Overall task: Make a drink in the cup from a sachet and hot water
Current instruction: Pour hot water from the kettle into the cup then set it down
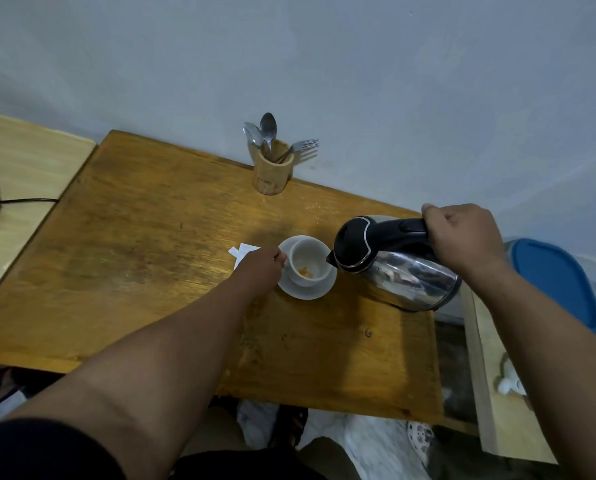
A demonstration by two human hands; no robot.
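White ceramic cup (308,260) is the marker for everything else; it is sitting on a white round saucer (306,289) near the middle of the worn orange-brown wooden table (144,258), and a little orange powder is lying in its bottom. The table is spreading out on all sides of the cup and is running back to a pale blue-grey wall (393,81) behind it. Just right of the cup, a shiny steel electric kettle with a black lid and handle (398,266) is tilting over, its black spout hanging right at the cup's rim; I cannot tell whether water is coming out. The right hand (462,237) is wrapping its curled fingers round the kettle's handle. The left hand (263,266) is reaching in from the cup's left, its fingers curling in at the saucer's edge and the cup's side; the exact grip is hidden from me. Behind the cup, against the wall, a light wooden cutlery holder (273,172) is carrying spoons and a fork. Just left of the cup, partly under the left hand, a torn white paper sachet (242,252) is lying flat.
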